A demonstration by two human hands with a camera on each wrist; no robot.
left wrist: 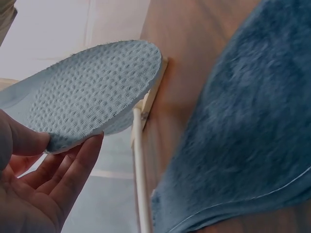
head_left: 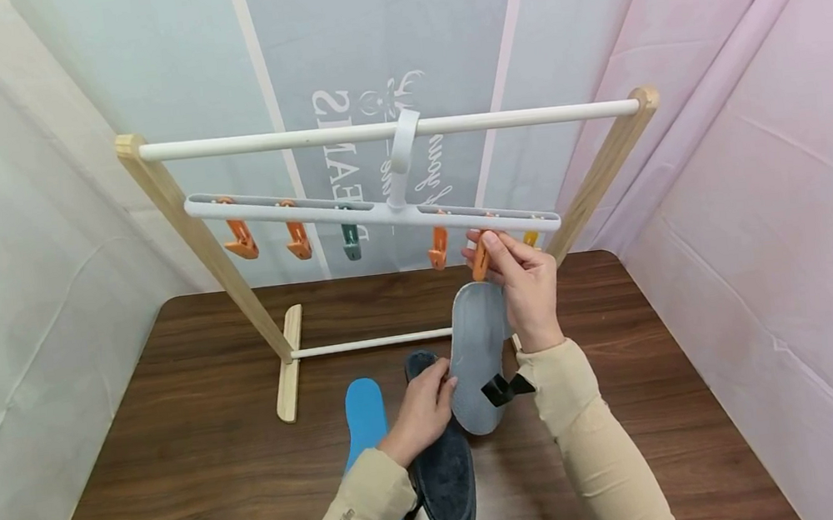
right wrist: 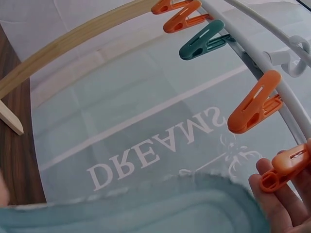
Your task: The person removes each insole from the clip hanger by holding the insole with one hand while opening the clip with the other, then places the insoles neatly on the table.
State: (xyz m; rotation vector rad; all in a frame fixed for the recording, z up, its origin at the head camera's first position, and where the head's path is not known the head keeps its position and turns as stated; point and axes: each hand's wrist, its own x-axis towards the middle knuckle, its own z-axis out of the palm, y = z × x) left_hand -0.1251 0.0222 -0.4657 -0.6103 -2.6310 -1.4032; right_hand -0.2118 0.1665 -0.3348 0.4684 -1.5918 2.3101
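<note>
My left hand (head_left: pixel 421 406) pinches the edge of a grey insole (head_left: pixel 476 346) between thumb and fingers. The insole hangs upright; its textured face shows in the left wrist view (left wrist: pixel 97 87). With thumb and fingers, my right hand (head_left: pixel 530 282) grips an orange clip (head_left: pixel 481 257) on the white hanger (head_left: pixel 321 212). The insole's upper end is right at the lower tip of that clip. Below my left hand lies a dark suede shoe (head_left: pixel 448 479), with a blue insole (head_left: pixel 366 415) to its left.
Other clips hang along the bar: several orange, a green one (head_left: pixel 351 237) and a yellow one (head_left: pixel 531 238). The hanger hooks over the white rod (head_left: pixel 240 145) of a wooden stand (head_left: pixel 213 254) on the brown table (head_left: pixel 201 448). A printed curtain (head_left: pixel 365 39) is behind.
</note>
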